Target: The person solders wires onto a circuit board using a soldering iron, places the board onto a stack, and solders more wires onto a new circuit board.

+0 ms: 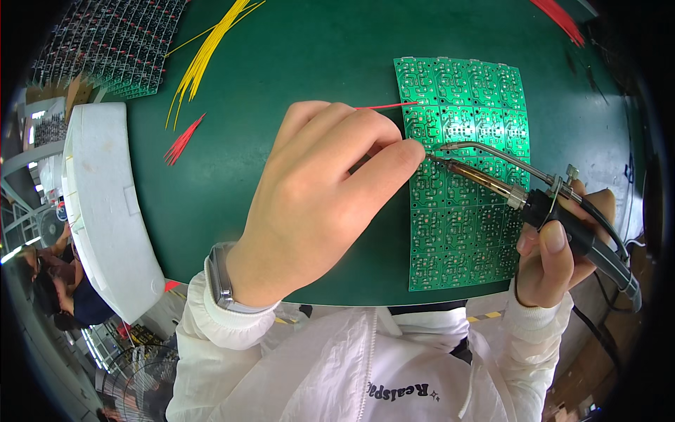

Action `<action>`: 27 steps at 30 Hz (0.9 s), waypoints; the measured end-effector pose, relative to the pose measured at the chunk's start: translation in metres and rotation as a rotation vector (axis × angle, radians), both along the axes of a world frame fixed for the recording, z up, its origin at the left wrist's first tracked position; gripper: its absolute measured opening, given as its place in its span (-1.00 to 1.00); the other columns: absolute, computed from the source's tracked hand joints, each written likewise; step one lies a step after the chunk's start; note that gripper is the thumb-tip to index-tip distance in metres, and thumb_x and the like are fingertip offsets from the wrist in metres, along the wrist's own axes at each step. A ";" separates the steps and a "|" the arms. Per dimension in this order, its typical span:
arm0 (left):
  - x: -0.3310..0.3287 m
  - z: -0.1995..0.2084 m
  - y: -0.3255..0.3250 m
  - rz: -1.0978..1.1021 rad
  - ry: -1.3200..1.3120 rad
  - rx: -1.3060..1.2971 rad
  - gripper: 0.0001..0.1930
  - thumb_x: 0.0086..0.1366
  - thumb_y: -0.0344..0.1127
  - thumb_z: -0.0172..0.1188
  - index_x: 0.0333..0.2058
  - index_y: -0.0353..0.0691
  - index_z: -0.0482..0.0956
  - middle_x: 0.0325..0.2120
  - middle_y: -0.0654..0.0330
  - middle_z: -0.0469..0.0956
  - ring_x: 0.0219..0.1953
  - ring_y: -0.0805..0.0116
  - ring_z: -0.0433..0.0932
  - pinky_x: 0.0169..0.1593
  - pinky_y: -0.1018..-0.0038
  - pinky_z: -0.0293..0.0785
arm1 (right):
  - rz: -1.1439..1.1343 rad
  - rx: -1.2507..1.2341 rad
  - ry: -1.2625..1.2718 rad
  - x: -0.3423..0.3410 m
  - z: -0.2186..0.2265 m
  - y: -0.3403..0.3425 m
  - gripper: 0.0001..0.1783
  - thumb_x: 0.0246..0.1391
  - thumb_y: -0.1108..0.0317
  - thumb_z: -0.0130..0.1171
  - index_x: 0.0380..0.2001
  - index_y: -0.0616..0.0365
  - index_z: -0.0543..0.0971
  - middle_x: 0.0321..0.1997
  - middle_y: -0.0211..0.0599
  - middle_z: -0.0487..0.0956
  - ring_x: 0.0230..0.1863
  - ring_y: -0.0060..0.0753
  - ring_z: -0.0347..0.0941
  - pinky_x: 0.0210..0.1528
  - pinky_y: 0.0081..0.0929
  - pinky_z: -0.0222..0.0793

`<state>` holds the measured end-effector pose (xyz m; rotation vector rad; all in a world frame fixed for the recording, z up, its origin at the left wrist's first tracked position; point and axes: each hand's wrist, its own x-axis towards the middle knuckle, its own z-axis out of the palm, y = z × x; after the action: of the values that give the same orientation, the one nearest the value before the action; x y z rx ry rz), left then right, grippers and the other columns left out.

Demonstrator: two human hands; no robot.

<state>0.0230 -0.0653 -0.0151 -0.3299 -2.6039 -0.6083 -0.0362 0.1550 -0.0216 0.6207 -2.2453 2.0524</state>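
My left hand [320,186] is closed in a pinch over the left edge of a green circuit board panel [464,239]. Whatever its fingertips hold is hidden behind them. A thin red wire [383,107] runs from behind my knuckles to the panel's upper left part. My right hand [555,264] grips a soldering iron [492,184] by its black handle, from the right. A curved metal tube [485,148] is clamped alongside the iron. The iron's tip and the tube's end meet close to my left fingertips, over the panel.
Yellow wires [204,56] and a short red wire bundle [185,139] lie on the green table [323,56]. More red wires [560,20] lie at the far right. Populated boards [105,46] sit far left, above a white foam block [109,211]. A black cable hangs at right.
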 end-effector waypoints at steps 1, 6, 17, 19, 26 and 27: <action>0.000 0.000 0.000 0.002 -0.002 0.003 -0.78 -0.21 -0.52 0.34 -0.47 -0.22 0.60 -0.51 0.27 0.49 -0.46 0.30 0.43 -0.38 0.46 0.32 | -0.020 -0.029 -0.057 0.003 0.005 -0.003 -0.58 -0.17 0.23 0.32 -0.44 0.24 0.31 -0.64 -0.43 0.25 -0.64 -0.59 0.18 -0.54 -0.57 0.10; -0.001 0.001 0.001 0.008 -0.001 -0.008 -0.79 -0.19 -0.51 0.34 -0.47 -0.21 0.60 -0.51 0.28 0.50 -0.45 0.30 0.44 -0.36 0.45 0.32 | -0.048 -0.032 -0.049 0.000 0.001 0.001 -0.58 -0.16 0.21 0.31 -0.42 0.24 0.33 -0.63 -0.43 0.27 -0.62 -0.58 0.19 -0.49 -0.58 0.11; 0.013 0.015 0.004 0.015 -0.048 0.006 -0.66 -0.21 -0.30 0.41 -0.38 -0.20 0.56 -0.49 0.28 0.47 -0.46 0.27 0.44 -0.31 0.41 0.29 | -0.146 -0.087 -0.033 -0.002 0.004 -0.003 -0.58 -0.14 0.14 0.20 -0.44 0.25 0.29 -0.68 -0.32 0.33 -0.77 -0.60 0.12 -0.63 -0.66 0.12; 0.034 0.020 0.019 -0.040 -0.136 0.025 -0.66 -0.20 -0.27 0.40 -0.38 -0.20 0.55 -0.49 0.28 0.47 -0.48 0.28 0.44 -0.33 0.42 0.29 | -0.188 -0.121 -0.020 -0.003 0.005 -0.007 -0.59 -0.14 0.15 0.19 -0.44 0.25 0.29 -0.69 -0.30 0.33 -0.78 -0.61 0.11 -0.67 -0.69 0.07; 0.063 -0.004 0.064 0.054 -0.152 0.224 -0.66 -0.16 -0.24 0.39 -0.37 -0.20 0.53 -0.50 0.28 0.48 -0.50 0.33 0.44 -0.38 0.45 0.30 | -0.259 -0.257 -0.004 -0.006 0.005 -0.010 -0.67 -0.12 0.24 0.10 -0.41 0.32 0.35 -0.65 -0.23 0.33 -0.79 -0.59 0.12 -0.75 -0.69 0.02; 0.062 -0.005 0.065 0.058 -0.146 0.217 -0.66 -0.16 -0.24 0.39 -0.37 -0.20 0.53 -0.50 0.28 0.48 -0.50 0.33 0.44 -0.38 0.45 0.30 | -0.254 -0.265 0.000 -0.007 0.002 -0.011 -0.67 -0.12 0.24 0.10 -0.41 0.32 0.35 -0.65 -0.23 0.33 -0.79 -0.59 0.12 -0.75 -0.69 0.02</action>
<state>0.0849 -0.0003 -0.0199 -0.1448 -2.6405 -0.9161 -0.0437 0.1435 -0.0196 0.2991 -1.8884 2.1603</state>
